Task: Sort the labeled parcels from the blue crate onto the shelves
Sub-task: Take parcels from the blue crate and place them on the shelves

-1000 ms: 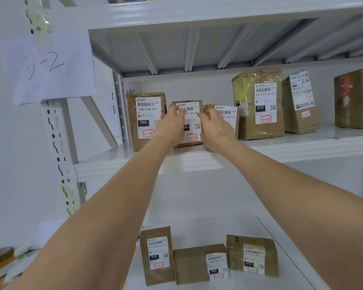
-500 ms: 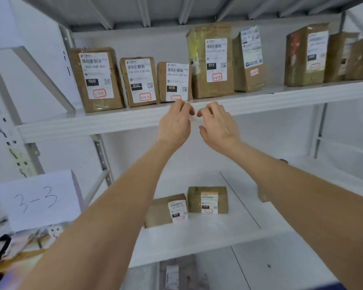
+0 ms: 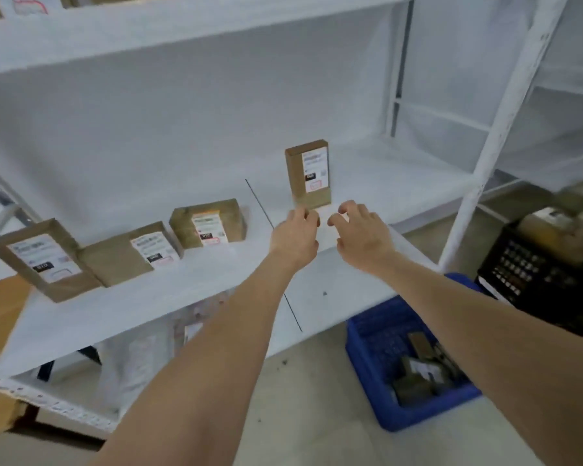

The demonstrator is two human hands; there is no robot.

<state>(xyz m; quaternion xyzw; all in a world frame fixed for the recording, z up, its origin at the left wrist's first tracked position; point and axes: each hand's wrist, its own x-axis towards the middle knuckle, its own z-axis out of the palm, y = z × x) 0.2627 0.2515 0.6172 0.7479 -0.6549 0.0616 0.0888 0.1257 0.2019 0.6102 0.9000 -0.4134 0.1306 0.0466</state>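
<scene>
both arms reach out over the white shelf (image 3: 182,297). the left hand (image 3: 295,237) and the right hand (image 3: 364,235) hover side by side, near each other but apart, fingers loosely curled and holding nothing. just beyond them an upright parcel (image 3: 308,178) stands on the shelf, its white label facing the camera. the left hand's fingertips overlap the parcel's lower edge in the view; whether they touch it cannot be told. further left on the same shelf three more labeled parcels sit in a row: a squat parcel (image 3: 207,223), a middle parcel (image 3: 132,253) touching the tilted leftmost parcel (image 3: 41,260). on the floor at the near right, partly under the shelf, the blue crate (image 3: 367,358) holds a few brown parcels (image 3: 418,373), blurred. to its far right stands a black crate (image 3: 535,277).
</scene>
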